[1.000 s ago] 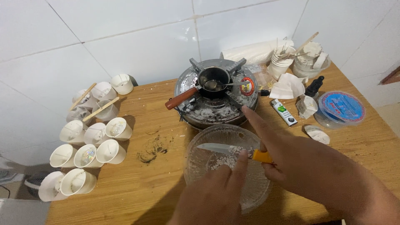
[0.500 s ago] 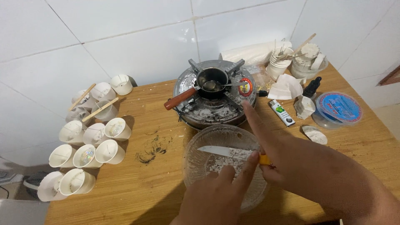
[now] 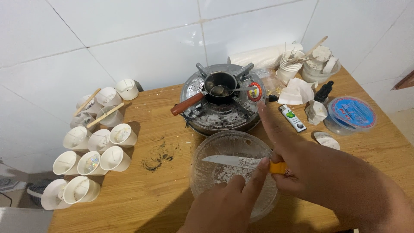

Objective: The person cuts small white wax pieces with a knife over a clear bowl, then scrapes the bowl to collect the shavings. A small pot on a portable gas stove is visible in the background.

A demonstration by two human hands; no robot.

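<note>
A clear glass bowl with white crumbs in it sits on the wooden table near the front edge. My right hand is shut on a knife with a yellow handle, its blade lying flat across the bowl; the index finger points up toward the stove. My left hand reaches over the bowl's near rim, its fingertips touching the knife where blade meets handle.
A round metal stove carries a small dark pot with a wooden handle. Several white cups stand at the left. A lighter, a dropper bottle, a blue-lidded container and stacked cups lie right.
The knife and both hands have shifted slightly over the bowl; my left fingers have come up against the knife near its handle.
</note>
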